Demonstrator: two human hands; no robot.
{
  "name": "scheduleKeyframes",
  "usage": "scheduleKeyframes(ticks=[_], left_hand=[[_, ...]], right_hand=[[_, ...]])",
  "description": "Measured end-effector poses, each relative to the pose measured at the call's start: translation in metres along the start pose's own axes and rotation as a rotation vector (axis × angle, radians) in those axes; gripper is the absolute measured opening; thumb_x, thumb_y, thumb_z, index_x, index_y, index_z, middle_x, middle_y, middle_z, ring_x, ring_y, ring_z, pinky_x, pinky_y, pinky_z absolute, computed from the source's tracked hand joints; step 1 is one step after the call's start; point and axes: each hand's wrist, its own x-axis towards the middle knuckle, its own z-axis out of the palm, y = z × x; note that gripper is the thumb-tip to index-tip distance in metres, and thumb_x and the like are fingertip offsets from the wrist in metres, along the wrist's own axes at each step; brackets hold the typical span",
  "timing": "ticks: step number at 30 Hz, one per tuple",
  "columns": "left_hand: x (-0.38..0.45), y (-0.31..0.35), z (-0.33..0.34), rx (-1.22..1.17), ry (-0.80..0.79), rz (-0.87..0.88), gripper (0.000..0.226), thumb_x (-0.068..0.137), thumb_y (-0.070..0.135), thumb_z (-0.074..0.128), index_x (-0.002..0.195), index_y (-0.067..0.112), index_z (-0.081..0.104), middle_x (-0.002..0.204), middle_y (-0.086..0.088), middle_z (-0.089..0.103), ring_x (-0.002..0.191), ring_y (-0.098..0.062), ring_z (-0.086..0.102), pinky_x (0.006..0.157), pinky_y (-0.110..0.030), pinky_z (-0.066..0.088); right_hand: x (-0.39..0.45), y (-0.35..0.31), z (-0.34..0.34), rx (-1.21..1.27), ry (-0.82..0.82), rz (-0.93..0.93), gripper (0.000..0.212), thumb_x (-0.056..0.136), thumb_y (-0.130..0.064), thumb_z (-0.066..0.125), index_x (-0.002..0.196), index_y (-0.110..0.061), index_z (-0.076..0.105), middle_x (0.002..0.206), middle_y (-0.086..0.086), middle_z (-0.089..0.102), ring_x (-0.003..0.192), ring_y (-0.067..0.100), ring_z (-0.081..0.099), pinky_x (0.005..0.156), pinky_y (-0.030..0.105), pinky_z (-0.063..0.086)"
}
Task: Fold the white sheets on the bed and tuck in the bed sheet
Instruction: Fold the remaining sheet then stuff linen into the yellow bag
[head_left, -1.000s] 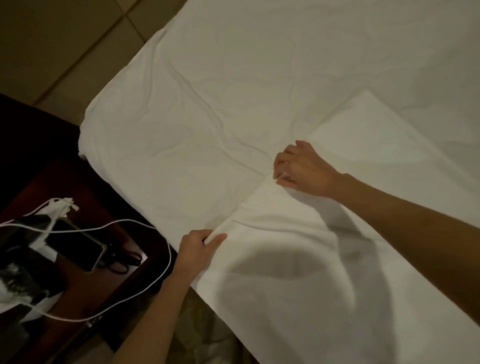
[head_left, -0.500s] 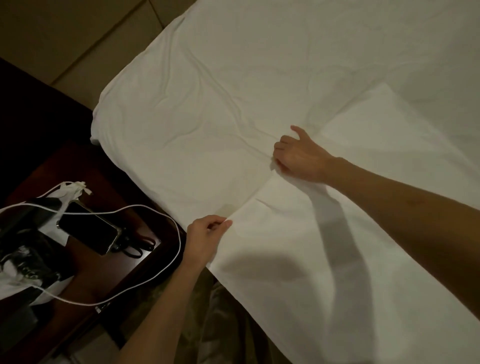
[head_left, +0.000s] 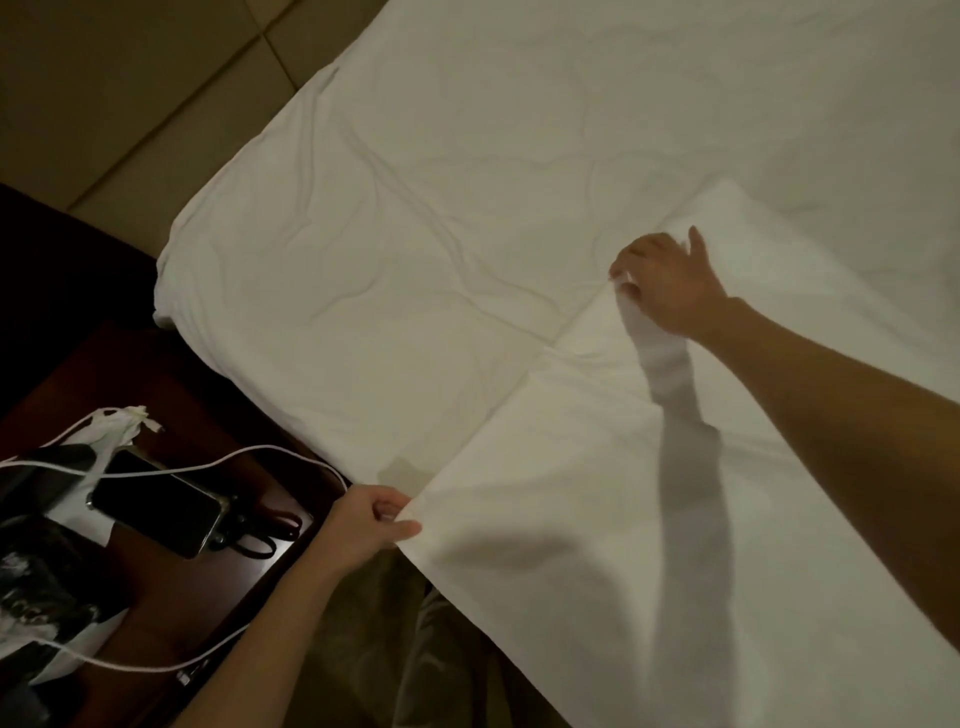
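Note:
A loose white sheet (head_left: 597, 493) lies over the right half of the bed, on top of the wrinkled fitted bed sheet (head_left: 389, 234). My left hand (head_left: 369, 525) pinches the loose sheet's near corner at the bed's edge. My right hand (head_left: 665, 280) grips the same sheet's far edge further up the bed and lifts it slightly, so the cloth rises behind the fingers. The edge runs taut between both hands.
A dark wooden bedside table (head_left: 171, 395) stands to the left, carrying a phone (head_left: 156, 512), scissors (head_left: 260, 530), a white cable (head_left: 218, 462) and a white bag (head_left: 109, 431). Beyond the bed's corner lies tiled floor (head_left: 130, 78). Below my left hand the bed's side drops away.
My right hand has risen and moved further up the bed, lifting the sheet's edge. My left hand has closed tighter on the near corner. The view has shifted left.

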Motion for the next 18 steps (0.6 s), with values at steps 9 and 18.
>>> scheduleKeyframes(ticks=[9,18], left_hand=[[0.003,0.002,-0.004,0.046,-0.028,0.002,0.010,0.073,0.007,0.080,0.076,0.010,0.071,0.052,0.013,0.052,0.055,0.000,0.053,0.058,-0.017,0.047],[0.004,0.007,-0.009,0.110,-0.061,-0.027,0.011,0.074,0.004,0.079,0.072,0.012,0.071,0.061,0.001,0.047,0.056,-0.004,0.050,0.056,-0.015,0.046]], right_hand=[[0.029,0.005,-0.011,-0.434,-0.066,-0.183,0.028,0.097,-0.012,0.042,0.111,-0.018,0.065,0.107,-0.002,0.065,0.121,0.022,0.045,0.113,0.057,0.007],[0.035,0.010,-0.023,-0.528,-0.056,-0.287,0.020,0.094,-0.015,0.048,0.092,-0.012,0.068,0.080,-0.002,0.055,0.110,0.022,0.049,0.113,0.058,0.008]])
